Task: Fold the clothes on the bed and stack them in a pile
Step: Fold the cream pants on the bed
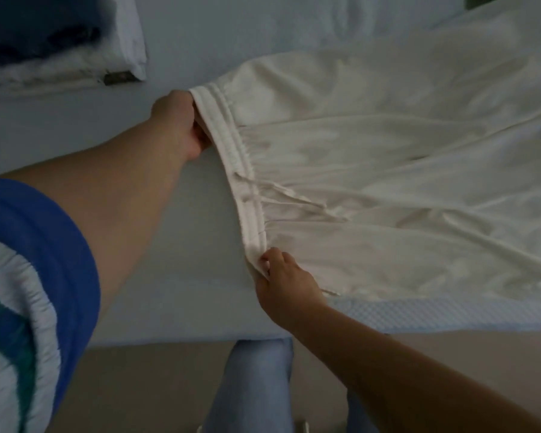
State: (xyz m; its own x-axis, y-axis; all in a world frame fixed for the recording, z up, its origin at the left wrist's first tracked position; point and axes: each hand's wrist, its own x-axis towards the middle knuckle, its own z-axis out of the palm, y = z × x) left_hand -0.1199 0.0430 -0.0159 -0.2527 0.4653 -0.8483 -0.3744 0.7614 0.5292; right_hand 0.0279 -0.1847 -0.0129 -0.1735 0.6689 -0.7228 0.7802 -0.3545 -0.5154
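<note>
The room was dim, and the bed [181, 260], covered in a pale smooth sheet, filled most of the view, its near edge running above a strip of beige floor [156, 385]. A cream garment [388, 151] with a gathered waistband [241, 170] lay spread across the bed's right side, reaching toward the far right corner. The left hand [178, 123] gripped the far end of the waistband, fingers curled round the fabric; the right hand [288, 289] pinched its near end close to the bed's near edge, thumb and fingers closed on the cloth. A drawstring [294, 201] trailed across the garment. At the far left corner sat a pile of folded clothes [60, 48], dark blue on white.
</note>
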